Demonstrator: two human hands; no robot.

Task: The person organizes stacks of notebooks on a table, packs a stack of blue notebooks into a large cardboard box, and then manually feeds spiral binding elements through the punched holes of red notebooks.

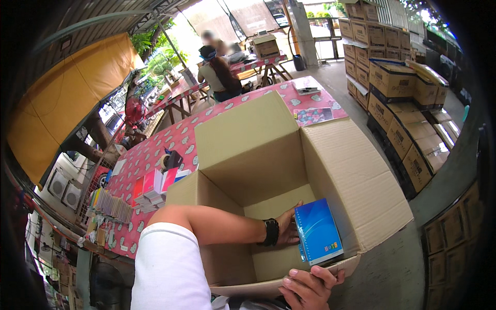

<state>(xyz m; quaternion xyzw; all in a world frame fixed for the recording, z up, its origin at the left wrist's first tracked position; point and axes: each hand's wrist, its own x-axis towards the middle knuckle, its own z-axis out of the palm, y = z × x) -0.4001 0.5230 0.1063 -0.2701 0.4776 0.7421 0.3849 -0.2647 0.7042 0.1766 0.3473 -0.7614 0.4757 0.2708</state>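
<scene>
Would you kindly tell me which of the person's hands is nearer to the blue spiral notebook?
Left. The left hand is inside the cardboard box, touching the blue spiral notebook at its spiral edge. The right hand grips the box's near flap, just below the notebook.

I'm looking at an open-air packing/warehouse spot under a metal roof. Landmark: big open carton [289,170]. Right of it, stacked cardboard boxes [398,93]; left, long table w/ red patterned cloth [155,150] and notebook piles [152,188]; behind, people seated at another table.
</scene>
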